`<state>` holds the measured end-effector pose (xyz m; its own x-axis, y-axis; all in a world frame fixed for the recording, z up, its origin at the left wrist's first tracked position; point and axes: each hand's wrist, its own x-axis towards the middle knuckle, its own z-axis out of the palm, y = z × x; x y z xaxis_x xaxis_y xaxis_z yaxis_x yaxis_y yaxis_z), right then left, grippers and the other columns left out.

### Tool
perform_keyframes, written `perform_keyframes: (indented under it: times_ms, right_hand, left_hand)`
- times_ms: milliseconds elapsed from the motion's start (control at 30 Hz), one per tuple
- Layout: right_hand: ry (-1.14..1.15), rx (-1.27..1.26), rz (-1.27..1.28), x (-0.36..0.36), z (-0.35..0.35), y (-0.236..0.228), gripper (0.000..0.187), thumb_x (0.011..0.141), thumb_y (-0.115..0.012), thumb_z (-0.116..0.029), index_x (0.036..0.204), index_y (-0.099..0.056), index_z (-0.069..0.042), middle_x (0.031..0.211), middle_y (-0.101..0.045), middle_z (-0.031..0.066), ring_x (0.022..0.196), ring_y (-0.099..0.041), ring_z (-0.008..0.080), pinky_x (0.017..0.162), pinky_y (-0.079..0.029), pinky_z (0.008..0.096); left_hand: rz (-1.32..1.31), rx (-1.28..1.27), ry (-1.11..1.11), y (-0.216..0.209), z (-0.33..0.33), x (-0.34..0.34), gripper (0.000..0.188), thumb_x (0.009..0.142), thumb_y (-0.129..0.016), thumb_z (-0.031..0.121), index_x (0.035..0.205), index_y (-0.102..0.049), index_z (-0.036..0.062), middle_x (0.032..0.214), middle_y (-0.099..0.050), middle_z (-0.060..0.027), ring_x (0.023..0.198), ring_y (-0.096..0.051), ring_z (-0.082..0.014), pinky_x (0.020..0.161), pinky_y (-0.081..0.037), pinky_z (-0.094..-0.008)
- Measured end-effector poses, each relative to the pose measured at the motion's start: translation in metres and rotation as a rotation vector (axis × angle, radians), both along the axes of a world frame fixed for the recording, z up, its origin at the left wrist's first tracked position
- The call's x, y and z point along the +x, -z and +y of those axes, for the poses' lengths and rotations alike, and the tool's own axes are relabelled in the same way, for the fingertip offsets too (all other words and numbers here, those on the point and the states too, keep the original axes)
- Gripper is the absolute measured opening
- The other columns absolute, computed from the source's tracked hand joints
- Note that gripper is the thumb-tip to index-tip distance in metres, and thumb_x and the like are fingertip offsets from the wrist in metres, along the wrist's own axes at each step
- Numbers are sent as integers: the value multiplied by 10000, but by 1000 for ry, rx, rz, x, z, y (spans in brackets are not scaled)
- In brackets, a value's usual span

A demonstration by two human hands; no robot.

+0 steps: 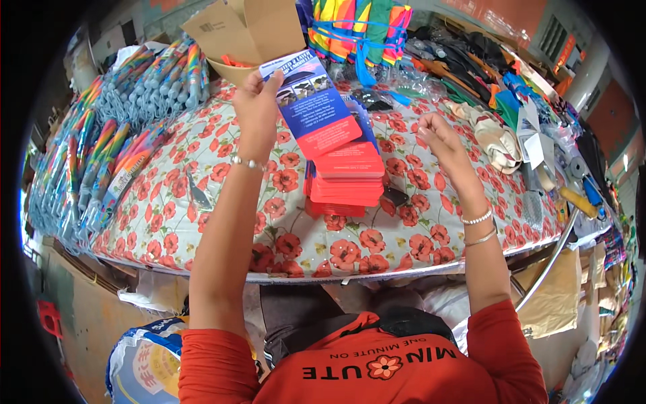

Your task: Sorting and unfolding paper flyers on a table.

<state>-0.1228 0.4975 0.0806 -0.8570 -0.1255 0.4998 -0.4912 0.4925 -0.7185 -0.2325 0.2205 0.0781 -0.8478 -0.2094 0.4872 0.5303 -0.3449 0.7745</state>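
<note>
My left hand (258, 101) pinches a blue-and-red printed card (315, 111) by its upper left corner. The card is tilted, and its lower end lies over a stack of similar cards (348, 176) with red ends facing me. Several layers of the stack are fanned unevenly. To the right of the stack, my right hand (445, 143) is raised above the table with its fingers curled in and nothing visible in them. A small dark object (396, 196) sits against the stack's right side, partly hidden.
A flowered tablecloth (289, 242) covers the table. Wrapped rainbow umbrellas (168, 84) are heaped at the left. An open cardboard box (252, 30) and a tied rainbow bundle (360, 34) stand at the back. Fabric pieces (491, 138) and a yellow-handled tool (577, 202) lie at the right.
</note>
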Motion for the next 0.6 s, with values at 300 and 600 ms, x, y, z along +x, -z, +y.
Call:
perform_keyframes:
  times_ms: [300,600]
  right_hand:
    - [25,196,563,63,-105,-59,73,872,-456,-107,875,-454,-34,799,-434,74,760,-387,217,720,-323,322]
    - [192,273,696,73,-120,-36,82,870,-447,-111,888,-477,-37,817,-439,91,757,-359,238,723,-275,352]
  left_hand:
    - [333,-150,-160,-30,16,168,271,842,-541,-4,1108,-531,-50,978,-602,-65,862,-556,-85,751,-447,-212]
    - [265,-63,55,-7,27,205,330,843,-551,-10,1160,-487,-74,1082,-560,-98,951,-535,-110,821,-429,-233]
